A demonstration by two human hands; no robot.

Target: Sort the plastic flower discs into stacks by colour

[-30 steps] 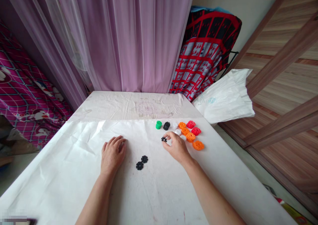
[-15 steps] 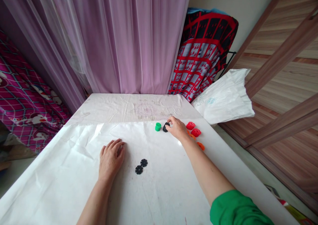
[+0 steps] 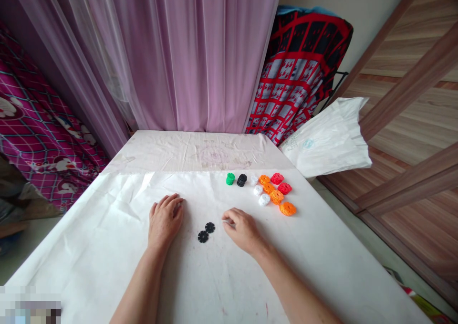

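Observation:
My left hand (image 3: 166,220) rests palm down on the white-covered table, fingers stretched out and nothing visible in it. Right of it lie two flat black notched discs (image 3: 203,236), one partly against the other. My right hand (image 3: 240,227) is just right of these discs, its fingers curled in toward the thumb. I see nothing held between them. Farther back stand a stack of black notched discs (image 3: 242,180) and a stack of green ones (image 3: 230,179), side by side.
To the right of the black stack are white disc stacks (image 3: 264,199), orange disc stacks (image 3: 287,209) and red disc stacks (image 3: 285,188). A white bag (image 3: 329,138) leans at the table's right edge. Purple curtains (image 3: 203,57) hang behind the table (image 3: 118,247).
My right hand has left the black stack and come back toward me, beside the two flat black discs. My left hand stays in place. The view has shifted slightly.

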